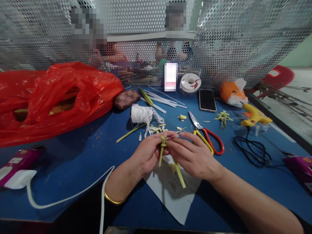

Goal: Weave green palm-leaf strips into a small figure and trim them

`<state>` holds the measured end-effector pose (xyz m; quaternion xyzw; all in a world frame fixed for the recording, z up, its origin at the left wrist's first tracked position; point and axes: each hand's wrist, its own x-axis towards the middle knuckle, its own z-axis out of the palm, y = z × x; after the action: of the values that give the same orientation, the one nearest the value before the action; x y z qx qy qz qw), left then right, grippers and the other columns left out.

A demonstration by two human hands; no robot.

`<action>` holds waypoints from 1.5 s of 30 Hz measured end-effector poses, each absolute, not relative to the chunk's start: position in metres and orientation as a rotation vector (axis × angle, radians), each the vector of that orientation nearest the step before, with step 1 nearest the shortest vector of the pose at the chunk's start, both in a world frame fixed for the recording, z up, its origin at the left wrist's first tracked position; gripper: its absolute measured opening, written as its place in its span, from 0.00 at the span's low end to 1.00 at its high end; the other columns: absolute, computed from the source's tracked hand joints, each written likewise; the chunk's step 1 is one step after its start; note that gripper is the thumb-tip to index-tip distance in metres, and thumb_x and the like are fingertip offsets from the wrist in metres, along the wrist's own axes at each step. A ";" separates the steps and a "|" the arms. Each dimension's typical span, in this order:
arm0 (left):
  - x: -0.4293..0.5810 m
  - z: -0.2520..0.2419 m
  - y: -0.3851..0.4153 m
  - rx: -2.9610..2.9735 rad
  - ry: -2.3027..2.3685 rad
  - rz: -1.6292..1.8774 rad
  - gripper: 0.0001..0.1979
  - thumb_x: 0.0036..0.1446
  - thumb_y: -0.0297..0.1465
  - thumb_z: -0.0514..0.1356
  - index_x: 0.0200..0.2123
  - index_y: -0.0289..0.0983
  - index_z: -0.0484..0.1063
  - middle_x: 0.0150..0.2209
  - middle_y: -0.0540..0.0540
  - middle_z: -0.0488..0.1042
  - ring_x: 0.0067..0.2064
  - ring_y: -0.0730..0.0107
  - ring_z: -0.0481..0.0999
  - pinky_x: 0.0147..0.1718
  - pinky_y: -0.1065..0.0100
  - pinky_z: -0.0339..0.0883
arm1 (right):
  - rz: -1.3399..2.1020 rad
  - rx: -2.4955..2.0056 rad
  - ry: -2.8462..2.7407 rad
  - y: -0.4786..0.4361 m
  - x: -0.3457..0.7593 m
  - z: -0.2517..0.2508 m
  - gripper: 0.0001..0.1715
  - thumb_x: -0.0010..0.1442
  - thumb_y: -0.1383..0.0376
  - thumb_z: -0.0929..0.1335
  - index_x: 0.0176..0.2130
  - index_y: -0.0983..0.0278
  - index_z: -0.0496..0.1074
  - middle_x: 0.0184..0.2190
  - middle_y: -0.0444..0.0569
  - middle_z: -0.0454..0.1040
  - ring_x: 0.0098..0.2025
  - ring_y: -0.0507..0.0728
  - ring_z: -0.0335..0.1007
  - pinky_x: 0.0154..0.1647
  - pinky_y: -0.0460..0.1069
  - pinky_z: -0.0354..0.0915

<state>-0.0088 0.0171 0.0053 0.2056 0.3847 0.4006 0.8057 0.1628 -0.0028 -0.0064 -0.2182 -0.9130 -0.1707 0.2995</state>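
Observation:
My left hand [148, 152] pinches a pale green leaf strip [162, 152] that is folded into a small looped knot near the fingertips. From the other side my right hand [195, 154] presses its fingers against the same strip. One flat tail hangs beneath the left fingers, and a longer tail slants down below the right hand. Under both hands lies a white sheet of paper [177, 203]. Just past them are scattered strip cuttings [156, 129] and a spool of white string [141, 114]. Scissors with red and yellow handles [206, 135] lie beside my right hand.
A red plastic bag [80, 78] covers the left, near a checked pouch [126, 98]. At right are a yellow glue gun [255, 116], its black cord, a phone [207, 100] and an orange bag [232, 92]. A white cable [73, 198] crosses the front left. Perforated panels stand behind.

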 end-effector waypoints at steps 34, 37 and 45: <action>-0.003 0.010 0.010 0.816 0.843 0.820 0.18 0.51 0.38 0.69 0.43 0.35 0.82 0.35 0.42 0.79 0.28 0.74 0.72 0.25 0.74 0.70 | 0.193 -1.148 -1.887 -0.004 0.154 -0.003 0.07 0.62 0.68 0.68 0.32 0.60 0.68 0.25 0.41 0.75 0.30 0.54 0.72 0.52 0.58 0.62; -0.003 0.010 0.010 0.782 0.843 0.830 0.16 0.50 0.36 0.70 0.41 0.34 0.82 0.32 0.43 0.79 0.28 0.74 0.73 0.26 0.74 0.70 | 0.047 -1.117 -1.964 -0.004 0.156 -0.005 0.05 0.64 0.67 0.68 0.33 0.60 0.71 0.27 0.42 0.78 0.29 0.54 0.71 0.52 0.58 0.62; -0.002 0.011 0.009 0.747 0.946 0.900 0.11 0.54 0.31 0.66 0.39 0.33 0.82 0.39 0.40 0.81 0.28 0.74 0.74 0.21 0.75 0.69 | 0.308 -1.312 -1.686 -0.004 0.149 -0.005 0.10 0.60 0.59 0.71 0.30 0.61 0.69 0.28 0.46 0.75 0.32 0.57 0.69 0.36 0.53 0.62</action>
<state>-0.0025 0.0091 0.0107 0.3391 0.4298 0.4087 0.7302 0.1495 -0.0037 -0.0054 -0.5359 -0.6886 0.1257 0.4721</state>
